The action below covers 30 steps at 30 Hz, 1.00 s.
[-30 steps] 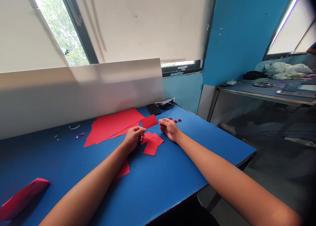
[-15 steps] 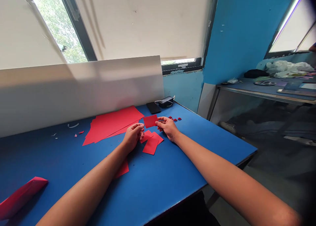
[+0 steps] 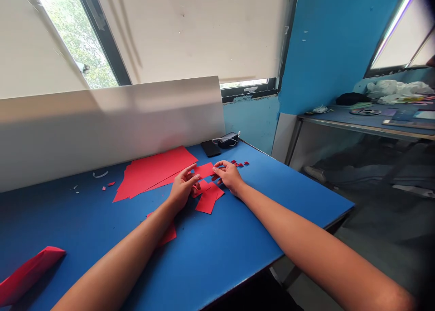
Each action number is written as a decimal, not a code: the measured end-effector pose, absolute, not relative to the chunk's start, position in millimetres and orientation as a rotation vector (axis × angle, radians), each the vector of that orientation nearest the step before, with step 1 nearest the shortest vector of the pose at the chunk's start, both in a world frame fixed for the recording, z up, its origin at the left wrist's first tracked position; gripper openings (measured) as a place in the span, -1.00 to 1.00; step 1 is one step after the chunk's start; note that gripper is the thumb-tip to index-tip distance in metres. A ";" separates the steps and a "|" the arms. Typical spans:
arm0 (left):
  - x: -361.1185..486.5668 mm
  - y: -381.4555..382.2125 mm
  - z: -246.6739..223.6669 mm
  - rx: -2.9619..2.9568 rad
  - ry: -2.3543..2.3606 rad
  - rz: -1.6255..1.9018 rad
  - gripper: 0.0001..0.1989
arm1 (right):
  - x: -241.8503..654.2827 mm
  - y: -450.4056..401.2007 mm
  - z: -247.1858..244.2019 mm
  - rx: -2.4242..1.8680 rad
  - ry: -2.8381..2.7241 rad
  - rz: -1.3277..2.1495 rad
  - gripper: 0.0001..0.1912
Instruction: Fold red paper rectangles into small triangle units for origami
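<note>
A small red paper rectangle (image 3: 204,170) is between my hands. My right hand (image 3: 228,177) pinches its right edge between thumb and fingers. At its left edge, my left hand (image 3: 185,184) is open, with the thumb and forefinger apart; whether a fingertip touches the paper I cannot tell. Just below lie several overlapping red paper pieces (image 3: 207,203) on the blue table. Another red paper piece (image 3: 168,235) is partly hidden under my left forearm.
Large red sheets (image 3: 154,169) lie behind my left hand. Small folded red bits (image 3: 240,165) sit beyond my right hand. A black phone-like slab (image 3: 210,148) and a black box with a cable (image 3: 227,140) stand at the back. A folded red paper (image 3: 30,272) is front left.
The red paper rectangle has dropped lower and tilted flatter. My left hand's fingers, closed together before, have spread apart. My right hand keeps nearly the same place.
</note>
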<state>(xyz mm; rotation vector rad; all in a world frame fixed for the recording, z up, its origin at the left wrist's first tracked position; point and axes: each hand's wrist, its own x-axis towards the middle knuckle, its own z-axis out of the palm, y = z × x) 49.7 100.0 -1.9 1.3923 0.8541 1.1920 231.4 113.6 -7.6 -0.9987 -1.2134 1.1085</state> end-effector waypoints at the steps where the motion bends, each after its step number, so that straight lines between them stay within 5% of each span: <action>1: 49.7 100.2 -2.1 1.393 0.867 1.217 -0.29 | 230.8 113.6 -7.5 -0.997 -1.218 1.103 -0.85; 7: 52.8 96.7 0.0 1.461 0.914 1.219 -0.25 | 230.6 115.2 -7.9 -0.991 -1.224 1.059 -0.64; 15: 54.8 93.8 0.9 1.464 0.943 1.261 -0.17 | 231.1 118.5 -10.2 -1.015 -1.249 1.009 -0.77; 22: 55.2 101.2 -3.8 1.749 1.208 1.343 -0.65 | 229.2 117.4 -10.7 -1.013 -1.308 0.910 -0.85; 30: 52.2 104.1 -3.8 1.754 1.231 1.512 -0.72 | 235.6 113.7 0.0 -0.964 -1.434 0.674 -0.85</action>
